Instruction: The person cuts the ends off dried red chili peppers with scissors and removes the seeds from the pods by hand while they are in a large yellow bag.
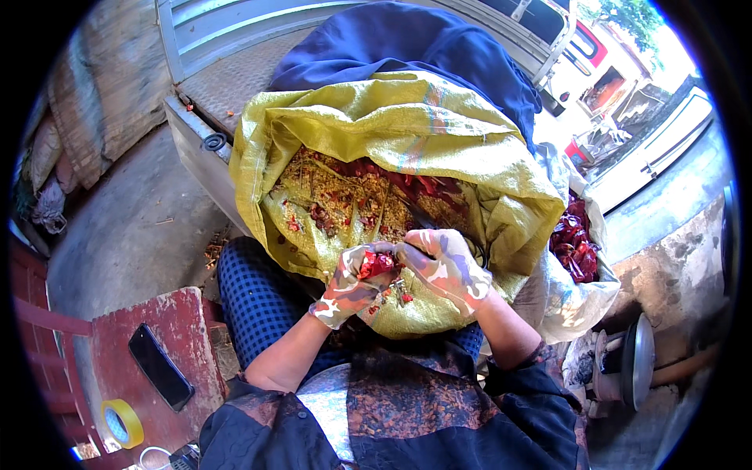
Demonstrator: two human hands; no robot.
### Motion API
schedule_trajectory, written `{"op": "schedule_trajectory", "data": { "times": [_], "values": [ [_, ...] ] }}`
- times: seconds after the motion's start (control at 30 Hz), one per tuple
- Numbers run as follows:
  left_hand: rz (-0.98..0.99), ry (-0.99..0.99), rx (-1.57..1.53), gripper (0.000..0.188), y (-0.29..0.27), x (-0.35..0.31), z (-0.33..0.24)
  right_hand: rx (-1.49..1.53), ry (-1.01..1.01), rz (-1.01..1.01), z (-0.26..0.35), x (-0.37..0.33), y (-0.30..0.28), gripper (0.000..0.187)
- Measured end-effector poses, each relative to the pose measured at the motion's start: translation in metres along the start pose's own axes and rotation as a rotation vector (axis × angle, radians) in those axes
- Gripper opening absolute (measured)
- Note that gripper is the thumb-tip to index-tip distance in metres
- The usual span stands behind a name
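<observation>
Both my hands wear camouflage-patterned gloves and meet over the near edge of an open yellow woven sack [337, 117]. My left hand [352, 288] is closed around a dried red chili pepper [376, 264]. Beside it, the fingers of my right hand [448, 266] are pinched together at the pepper's right edge; their tips partly hide what they grip. Small red bits lie on the sack just below the fingers. Inside the sack are many pale yellow seeds [345, 196], with red pepper pieces [423, 184] toward the back.
Dark blue cloth [392, 39] lies behind the sack on a metal cart bed [227, 66]. At right, a white sack [583, 301] holds red peppers [576, 243]. To my left, a worn red chair [176, 321] carries a phone [160, 366] and yellow tape roll [123, 424].
</observation>
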State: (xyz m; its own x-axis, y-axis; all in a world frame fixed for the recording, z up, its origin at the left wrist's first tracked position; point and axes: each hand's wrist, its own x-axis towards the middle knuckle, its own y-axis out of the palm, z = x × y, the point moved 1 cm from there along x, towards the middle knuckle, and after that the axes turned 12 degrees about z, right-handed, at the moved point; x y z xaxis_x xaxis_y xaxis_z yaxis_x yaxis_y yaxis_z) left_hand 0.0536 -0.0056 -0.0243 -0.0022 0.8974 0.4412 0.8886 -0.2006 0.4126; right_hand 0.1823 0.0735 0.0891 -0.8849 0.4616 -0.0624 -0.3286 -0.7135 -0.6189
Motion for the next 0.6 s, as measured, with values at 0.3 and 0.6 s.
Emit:
{"op": "schedule_trajectory", "data": {
  "times": [0.3,0.6],
  "values": [
    [-0.177,0.07,0.325,0.032,-0.002,0.004,0.001,1.302,0.077,-0.044,-0.016,0.009,0.029,0.021],
    [-0.332,-0.067,-0.015,0.028,0.005,0.004,-0.008,1.068,-0.207,-0.37,-0.058,0.031,0.004,0.023]
  ]
}}
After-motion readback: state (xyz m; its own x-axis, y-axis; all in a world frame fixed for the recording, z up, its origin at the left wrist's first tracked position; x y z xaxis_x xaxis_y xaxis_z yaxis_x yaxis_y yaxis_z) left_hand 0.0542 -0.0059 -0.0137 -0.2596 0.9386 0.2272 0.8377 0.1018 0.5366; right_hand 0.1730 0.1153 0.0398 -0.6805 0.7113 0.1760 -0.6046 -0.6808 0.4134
